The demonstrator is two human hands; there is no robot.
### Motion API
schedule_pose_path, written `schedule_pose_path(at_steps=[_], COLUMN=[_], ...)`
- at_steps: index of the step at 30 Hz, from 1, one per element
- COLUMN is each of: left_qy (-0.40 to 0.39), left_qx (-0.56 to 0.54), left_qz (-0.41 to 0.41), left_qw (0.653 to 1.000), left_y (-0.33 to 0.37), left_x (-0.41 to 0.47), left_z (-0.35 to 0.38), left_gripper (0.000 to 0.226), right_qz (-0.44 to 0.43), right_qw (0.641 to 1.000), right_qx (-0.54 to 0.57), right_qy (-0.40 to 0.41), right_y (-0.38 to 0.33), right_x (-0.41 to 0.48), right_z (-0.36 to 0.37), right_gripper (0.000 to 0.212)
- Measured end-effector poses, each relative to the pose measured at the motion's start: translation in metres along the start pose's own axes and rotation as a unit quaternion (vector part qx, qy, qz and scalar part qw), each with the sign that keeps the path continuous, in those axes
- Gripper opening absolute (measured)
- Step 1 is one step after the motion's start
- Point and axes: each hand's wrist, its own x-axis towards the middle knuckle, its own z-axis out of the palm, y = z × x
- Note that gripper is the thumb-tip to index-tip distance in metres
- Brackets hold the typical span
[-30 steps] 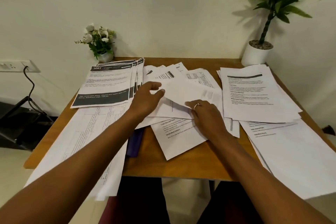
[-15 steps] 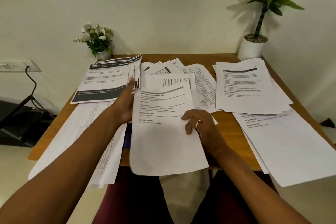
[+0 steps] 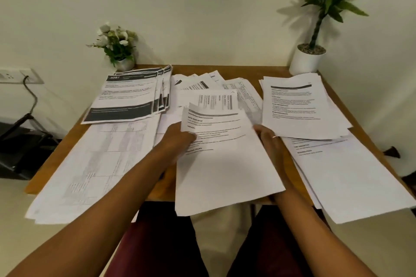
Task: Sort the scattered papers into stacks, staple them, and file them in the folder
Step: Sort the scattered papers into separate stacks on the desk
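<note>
Papers covered most of the table, and some were already gathered. A dark-banded stack sat at the far left and a text stack at the far right. Wide gridded sheets hung over the near left edge, and another pile lay at the near right. You were at the sorting step, I judge: nothing looked stapled, and I could make out neither stapler nor folder.

Between your hands you held a small bundle in the middle, its lower edge out past the table's near edge. Your left hand gripped the bundle's left edge, fingers curled in at the paper. Your right hand lay along its right edge with fingers nearly straight, steadying rather than pinching. Whether that thumb was under the sheets I could not tell.

The next move called for matching the bundle's heading to a pile, probably one on the right. You then needed to lay it down square without nudging the overhanging sheets.
</note>
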Motion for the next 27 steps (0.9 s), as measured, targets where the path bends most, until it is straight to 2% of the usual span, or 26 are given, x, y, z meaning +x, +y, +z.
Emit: schedule_pose_path(at_steps=[2,4,6,10,14,18,21,27], left_qy=[-0.002,-0.008,-0.022,-0.098,-0.198,-0.261,-0.277,-0.3], left_qx=[0.003,0.013,0.027,0.032,-0.022,-0.052,-0.064,0.009], left_qz=[0.008,0.011,0.003,-0.047,-0.09,-0.103,-0.104,-0.082], left_qw=[1.0,1.0,0.999,0.994,0.976,0.958,0.953,0.95], left_y=[-0.001,-0.002,0.0,0.007,0.007,0.006,0.006,0.015], left_x=[-0.003,-0.004,-0.006,-0.014,-0.029,-0.046,-0.054,-0.065], left_z=[0.004,0.007,0.012,0.033,0.073,0.12,0.147,0.175], left_gripper=[0.035,0.034,0.035,0.034,0.032,0.031,0.028,0.026], right_qz=[0.1,0.155,0.183,0.256,0.271,0.297,0.299,0.319], right_qw=[0.987,0.975,0.976,0.961,0.958,0.949,0.948,0.939], right_qx=[0.124,0.148,0.09,0.02,-0.043,-0.096,-0.11,-0.131], right_qy=[-0.011,-0.056,-0.082,-0.099,-0.087,-0.052,-0.018,0.017], right_y=[-0.013,-0.024,-0.024,-0.029,-0.035,-0.035,-0.04,-0.037], right_x=[-0.005,-0.011,-0.015,-0.016,-0.021,-0.029,-0.033,-0.023], right_z=[-0.008,-0.018,-0.032,-0.079,-0.149,-0.207,-0.231,-0.256], right_gripper=[0.037,0.027,0.021,0.026,0.026,0.023,0.022,0.018])
